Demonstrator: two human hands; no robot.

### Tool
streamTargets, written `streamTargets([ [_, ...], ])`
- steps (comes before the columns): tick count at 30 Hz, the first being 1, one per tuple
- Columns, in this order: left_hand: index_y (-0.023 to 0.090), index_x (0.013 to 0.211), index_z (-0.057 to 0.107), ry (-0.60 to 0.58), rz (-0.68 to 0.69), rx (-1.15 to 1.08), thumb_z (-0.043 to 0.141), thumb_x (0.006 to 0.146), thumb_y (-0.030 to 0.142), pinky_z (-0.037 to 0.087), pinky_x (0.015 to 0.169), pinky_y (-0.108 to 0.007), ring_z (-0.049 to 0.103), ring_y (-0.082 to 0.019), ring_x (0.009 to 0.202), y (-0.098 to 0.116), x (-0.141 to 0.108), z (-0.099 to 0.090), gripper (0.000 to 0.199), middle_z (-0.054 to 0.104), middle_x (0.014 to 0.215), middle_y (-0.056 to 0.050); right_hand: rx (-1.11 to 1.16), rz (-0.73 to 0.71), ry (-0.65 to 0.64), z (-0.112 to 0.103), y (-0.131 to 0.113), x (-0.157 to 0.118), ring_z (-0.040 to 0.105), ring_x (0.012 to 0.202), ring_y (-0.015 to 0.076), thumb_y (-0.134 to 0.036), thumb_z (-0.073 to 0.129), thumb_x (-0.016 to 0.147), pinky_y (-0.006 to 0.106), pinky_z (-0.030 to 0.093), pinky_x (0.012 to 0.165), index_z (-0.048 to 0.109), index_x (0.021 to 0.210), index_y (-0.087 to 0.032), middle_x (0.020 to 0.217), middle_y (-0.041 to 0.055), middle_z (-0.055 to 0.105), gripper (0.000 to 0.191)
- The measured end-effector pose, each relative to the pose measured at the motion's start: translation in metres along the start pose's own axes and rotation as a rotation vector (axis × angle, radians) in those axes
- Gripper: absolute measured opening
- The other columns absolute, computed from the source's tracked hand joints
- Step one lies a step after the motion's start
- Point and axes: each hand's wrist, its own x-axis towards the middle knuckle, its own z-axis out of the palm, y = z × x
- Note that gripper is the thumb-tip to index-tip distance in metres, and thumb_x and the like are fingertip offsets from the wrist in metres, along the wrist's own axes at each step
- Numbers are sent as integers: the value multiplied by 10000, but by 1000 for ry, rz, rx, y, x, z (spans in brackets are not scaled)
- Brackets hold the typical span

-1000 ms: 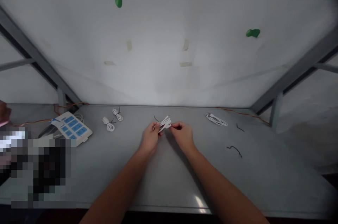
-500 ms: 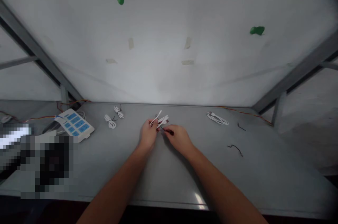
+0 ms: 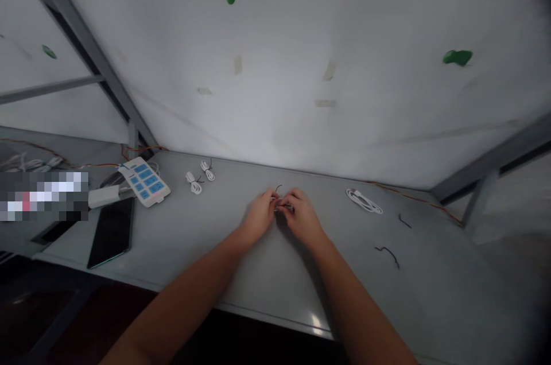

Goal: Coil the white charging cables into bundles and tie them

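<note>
My left hand and my right hand meet over the middle of the grey table, both closed around one small white cable bundle. The fingers cover most of that bundle. A thin dark tie end sticks up from between my fingertips. To the left lie two coiled white cables with dark ties, one nearer and one farther back. On the right rests a loosely coiled white cable with no dark tie visible. Two loose dark ties lie in front of it.
A white power strip with blue sockets lies at the left, beside a white box-shaped object and a dark flat tablet-like device. Orange wires run along the back edge below the white wall. Metal frame bars stand at both sides.
The view has turned somewhat, showing more of the left side. My hands have come together, and the white cable that showed above my fingers is now mostly hidden by them.
</note>
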Motion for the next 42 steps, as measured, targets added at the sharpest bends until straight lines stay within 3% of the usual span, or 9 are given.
streamTargets([
  [4,216,948,585,-148,110,39,428,976,179,467,777,-300,629,-192,817,-1,-1,-3,164,685,910,-44,64,-73,-28,-5,3,2,534,1269,280,-67,674,825,483,425,1083,667,773,-216,1339,102,653,158],
  [8,224,968,603,-188,189,3,426,974,189,479,825,-311,640,-197,872,-3,0,-6,181,697,959,-50,168,-8,-122,-8,5,3,651,1071,218,-43,647,829,396,496,978,647,759,-218,1116,78,721,188],
  [14,215,1100,588,-44,20,-210,544,951,284,517,893,-354,667,-223,1022,-7,3,0,170,714,1095,-94,87,46,-51,-8,6,4,671,865,194,-95,681,853,318,503,826,731,807,-229,887,39,732,149],
  [16,206,1118,607,-60,-66,-327,585,927,325,534,810,-331,682,-212,939,-8,5,2,226,720,1091,-98,68,86,-29,-7,7,4,681,836,193,-113,679,862,310,503,802,752,833,-240,867,31,752,150],
  [21,166,1051,683,-146,-198,-584,670,864,458,494,658,-280,614,-148,653,-10,10,-1,347,710,832,-42,76,167,66,-5,6,3,680,796,192,-166,665,876,315,525,777,766,846,-236,834,31,740,126],
  [27,169,1016,695,-149,-168,-534,726,821,485,482,666,-273,608,-146,666,-9,9,-4,372,702,778,-18,187,122,123,-6,5,4,675,1049,208,-155,657,853,314,567,787,737,805,-203,1283,117,662,105],
  [32,158,1017,718,-179,-186,-584,732,812,460,473,677,-266,614,-148,707,-6,9,-8,365,715,822,-33,93,230,58,-8,1,4,697,819,209,-172,667,868,340,528,780,764,840,-230,852,46,765,116],
  [37,149,1077,709,-169,-208,-755,816,759,466,503,885,-310,678,-192,937,0,8,-9,461,753,1024,-83,175,309,148,-10,-5,4,712,777,233,-235,682,867,352,525,746,782,830,-233,831,58,787,106],
  [42,165,1082,686,-102,-135,-647,825,748,467,519,912,-336,681,-199,956,1,6,-6,471,747,1026,-72,171,301,141,-14,-3,4,713,794,234,-248,674,865,353,530,767,781,832,-231,833,57,786,114],
])
